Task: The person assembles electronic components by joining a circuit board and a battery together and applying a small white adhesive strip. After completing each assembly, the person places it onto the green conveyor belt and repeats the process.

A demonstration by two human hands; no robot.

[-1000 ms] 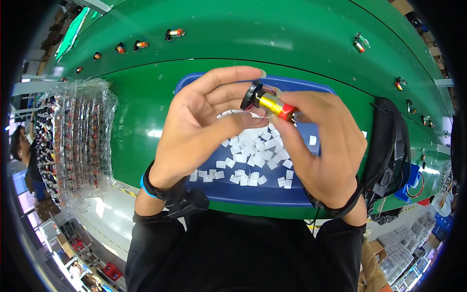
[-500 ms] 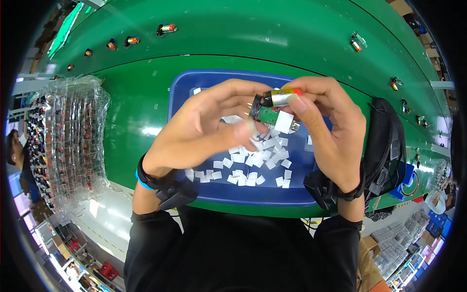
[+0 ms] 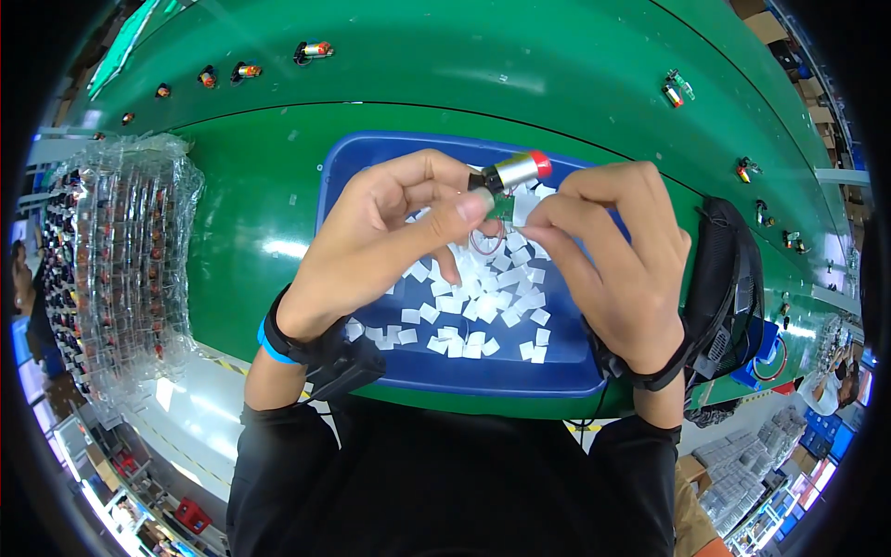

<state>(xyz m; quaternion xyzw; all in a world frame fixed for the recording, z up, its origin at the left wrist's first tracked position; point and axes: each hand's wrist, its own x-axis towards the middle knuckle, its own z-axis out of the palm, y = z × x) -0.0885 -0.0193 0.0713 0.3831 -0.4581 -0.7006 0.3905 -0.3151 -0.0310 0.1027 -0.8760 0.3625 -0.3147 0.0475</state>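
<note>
- Cylinder assembly [image 3: 518, 170], with a silver body and a red end, is being held just above the centre of the frame, over the blue tray [image 3: 492, 379] and its scattered white slips [image 3: 455, 304].
- The black end is being pinched between the thumb and fingers of the left hand [image 3: 376, 223], left of the frame's centre.
- The thumb and forefinger of the right hand [image 3: 620, 269] are being held close together right of centre, just beside the white square [image 3: 526, 206]; whether anything thin is being gripped there cannot be told.
- The assembly is being judged light, its cylinder stiff and rather slick, so a firm pinch on the black end or around the silver body is being favoured over a squeeze.
- The green board [image 3: 504, 206] and the reddish wire loop [image 3: 487, 253] below the cylinder are being taken as the fragile parts; the wires are probably soft and easily snagged, and pulling by them is best being avoided.
- Compared with half a second ago, the cylinder is no longer being touched by the right hand; it is now being supported by the left alone, with the red end being tipped higher toward the upper right.
- The wire loop is now being exposed below the left thumb, while the metal plug seen earlier is no longer being clearly shown.
</note>
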